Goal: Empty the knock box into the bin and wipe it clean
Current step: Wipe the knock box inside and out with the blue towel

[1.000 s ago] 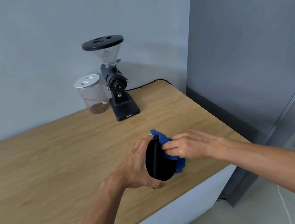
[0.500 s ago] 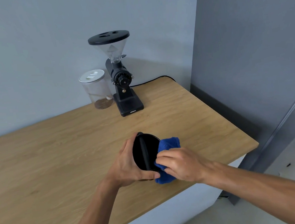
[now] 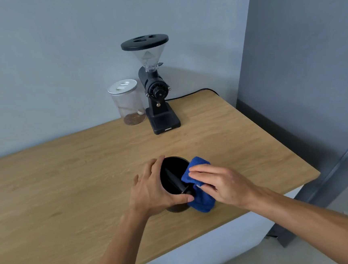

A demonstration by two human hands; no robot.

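Note:
The round black knock box (image 3: 172, 174) stands upright on the wooden table (image 3: 68, 183), its knock bar running across the opening. My left hand (image 3: 153, 192) wraps its left side, thumb on the near rim. My right hand (image 3: 219, 182) presses a blue cloth (image 3: 199, 197) against the box's right rim and outer wall. The cloth hangs down to the tabletop. No bin is in view.
A black coffee grinder (image 3: 157, 91) with a clear hopper stands at the back, its cable trailing right. A clear jar (image 3: 127, 102) with a white lid sits to its left. The table's right corner (image 3: 315, 174) lies near my right hand; a grey wall panel rises beyond.
The knock box went from tilted on its side in my left hand to standing upright on the table. My right hand slid the cloth along the right rim.

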